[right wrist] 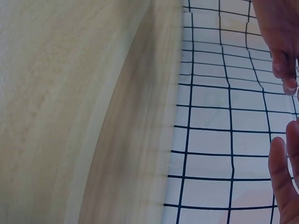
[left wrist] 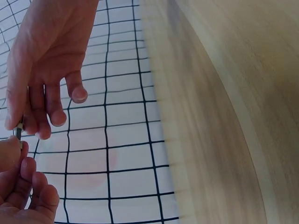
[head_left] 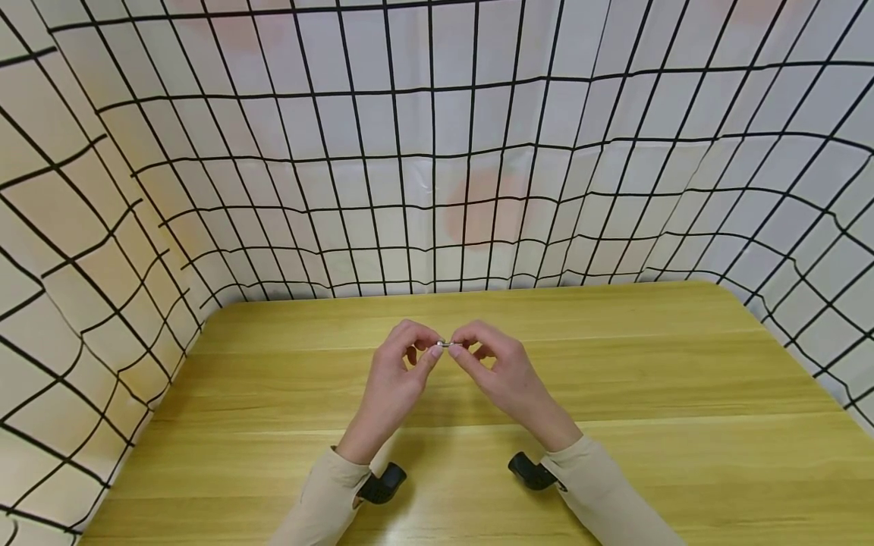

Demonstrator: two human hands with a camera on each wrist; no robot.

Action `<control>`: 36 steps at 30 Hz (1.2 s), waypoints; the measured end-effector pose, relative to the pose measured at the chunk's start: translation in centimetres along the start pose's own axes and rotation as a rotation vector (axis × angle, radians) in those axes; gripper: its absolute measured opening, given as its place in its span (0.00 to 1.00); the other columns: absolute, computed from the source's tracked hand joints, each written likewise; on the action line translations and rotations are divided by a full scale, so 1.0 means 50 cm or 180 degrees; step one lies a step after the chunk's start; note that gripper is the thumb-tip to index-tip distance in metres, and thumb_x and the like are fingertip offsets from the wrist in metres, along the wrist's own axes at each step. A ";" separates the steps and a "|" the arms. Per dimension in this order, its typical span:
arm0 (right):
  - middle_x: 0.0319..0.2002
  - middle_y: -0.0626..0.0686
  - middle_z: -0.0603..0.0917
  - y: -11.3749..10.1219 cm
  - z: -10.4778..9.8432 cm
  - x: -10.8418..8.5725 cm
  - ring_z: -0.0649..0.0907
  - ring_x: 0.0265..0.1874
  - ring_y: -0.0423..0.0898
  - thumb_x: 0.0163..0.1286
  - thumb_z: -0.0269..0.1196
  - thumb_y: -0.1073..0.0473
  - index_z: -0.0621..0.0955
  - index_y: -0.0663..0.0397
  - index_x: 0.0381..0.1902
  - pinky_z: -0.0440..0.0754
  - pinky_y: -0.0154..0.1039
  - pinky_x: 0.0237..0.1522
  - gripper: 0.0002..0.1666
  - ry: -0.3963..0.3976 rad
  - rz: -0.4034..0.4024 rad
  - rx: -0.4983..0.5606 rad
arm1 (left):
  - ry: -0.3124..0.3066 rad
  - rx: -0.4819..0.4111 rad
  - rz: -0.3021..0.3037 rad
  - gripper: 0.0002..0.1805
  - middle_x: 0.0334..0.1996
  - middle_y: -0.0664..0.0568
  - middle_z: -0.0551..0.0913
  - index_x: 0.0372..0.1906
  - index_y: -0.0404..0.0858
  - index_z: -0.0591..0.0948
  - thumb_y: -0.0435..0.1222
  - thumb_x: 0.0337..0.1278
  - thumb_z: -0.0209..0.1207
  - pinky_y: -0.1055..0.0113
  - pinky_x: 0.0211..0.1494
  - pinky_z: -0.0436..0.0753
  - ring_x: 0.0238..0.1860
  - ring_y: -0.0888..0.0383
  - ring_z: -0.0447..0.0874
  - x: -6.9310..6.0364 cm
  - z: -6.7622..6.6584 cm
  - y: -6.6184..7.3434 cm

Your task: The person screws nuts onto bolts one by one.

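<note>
Over my head feed, I see the left hand (head_left: 396, 373) at eight o'clock of a small silvery piece (head_left: 445, 344), its grip pinching one end narrowly between thumb and finger. The right hand (head_left: 504, 370), at four o'clock, pinches the other end. The piece shows over the counter (head_left: 655, 394); a black-gridded sheet (head_left: 382, 178) stands toward twelve.

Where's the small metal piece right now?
In the head view, the small metal piece is below centre, its left end pinched by the left hand, its right by the right hand, over the table.
</note>
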State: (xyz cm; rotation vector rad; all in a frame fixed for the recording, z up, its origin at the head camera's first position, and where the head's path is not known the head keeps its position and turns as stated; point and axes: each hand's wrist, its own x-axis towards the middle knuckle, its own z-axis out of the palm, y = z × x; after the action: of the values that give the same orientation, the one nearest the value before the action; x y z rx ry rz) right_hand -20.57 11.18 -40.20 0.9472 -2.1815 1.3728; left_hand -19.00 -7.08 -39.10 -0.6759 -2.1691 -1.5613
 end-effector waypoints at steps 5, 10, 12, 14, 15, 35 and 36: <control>0.36 0.46 0.83 0.003 -0.002 -0.003 0.79 0.34 0.41 0.72 0.62 0.60 0.82 0.47 0.41 0.78 0.39 0.34 0.03 -0.0076 0.0173 0.0039 | -0.0025 -0.0029 0.0004 0.03 0.36 0.54 0.78 0.37 0.40 0.82 0.29 0.63 0.62 0.54 0.37 0.71 0.38 0.56 0.72 -0.001 0.002 0.001; 0.41 0.43 0.83 0.000 -0.005 -0.002 0.81 0.38 0.41 0.73 0.61 0.58 0.80 0.50 0.54 0.81 0.39 0.37 0.13 -0.0263 0.0463 0.0207 | -0.0042 0.0061 -0.0039 0.04 0.35 0.56 0.77 0.36 0.40 0.82 0.28 0.62 0.62 0.60 0.36 0.70 0.38 0.58 0.72 -0.001 0.002 -0.003; 0.43 0.45 0.82 0.000 -0.007 -0.001 0.82 0.39 0.42 0.71 0.63 0.60 0.78 0.52 0.57 0.81 0.39 0.37 0.17 -0.0270 0.0454 0.0243 | -0.0026 0.0056 -0.0053 0.04 0.34 0.57 0.77 0.36 0.40 0.82 0.28 0.63 0.62 0.61 0.36 0.70 0.38 0.58 0.72 0.000 0.001 -0.004; 0.44 0.47 0.82 0.001 -0.007 0.000 0.82 0.39 0.44 0.68 0.66 0.64 0.78 0.52 0.56 0.82 0.39 0.36 0.19 -0.0220 0.0343 0.0218 | 0.0007 0.0054 -0.0045 0.04 0.34 0.57 0.77 0.36 0.40 0.82 0.28 0.63 0.62 0.61 0.36 0.70 0.38 0.57 0.72 0.000 0.001 -0.005; 0.45 0.48 0.82 0.001 -0.007 0.000 0.82 0.39 0.45 0.66 0.67 0.66 0.78 0.52 0.54 0.82 0.39 0.36 0.19 -0.0187 0.0272 0.0195 | 0.0021 0.0053 -0.0038 0.03 0.34 0.57 0.77 0.36 0.40 0.82 0.29 0.63 0.62 0.61 0.36 0.70 0.38 0.57 0.72 0.000 0.001 -0.006; 0.37 0.53 0.82 -0.062 -0.016 0.011 0.77 0.33 0.44 0.71 0.60 0.70 0.82 0.56 0.39 0.77 0.42 0.32 0.06 -0.0083 0.0227 0.0051 | -0.0073 0.0003 0.0074 0.02 0.35 0.57 0.77 0.38 0.39 0.82 0.29 0.62 0.62 0.54 0.36 0.71 0.38 0.57 0.71 -0.003 0.003 -0.003; 0.38 0.54 0.82 -0.064 -0.018 0.011 0.77 0.33 0.44 0.71 0.59 0.70 0.82 0.57 0.40 0.77 0.42 0.32 0.06 -0.0094 0.0266 0.0067 | -0.0080 -0.0003 0.0077 0.02 0.35 0.57 0.77 0.38 0.39 0.82 0.29 0.63 0.62 0.54 0.36 0.70 0.38 0.58 0.71 -0.003 0.004 -0.002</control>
State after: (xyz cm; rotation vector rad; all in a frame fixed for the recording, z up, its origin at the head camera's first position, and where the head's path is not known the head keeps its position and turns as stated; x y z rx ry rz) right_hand -18.67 10.87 -37.40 0.8986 -2.2562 1.4309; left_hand -18.96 -6.95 -39.32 -0.7231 -2.1704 -1.5499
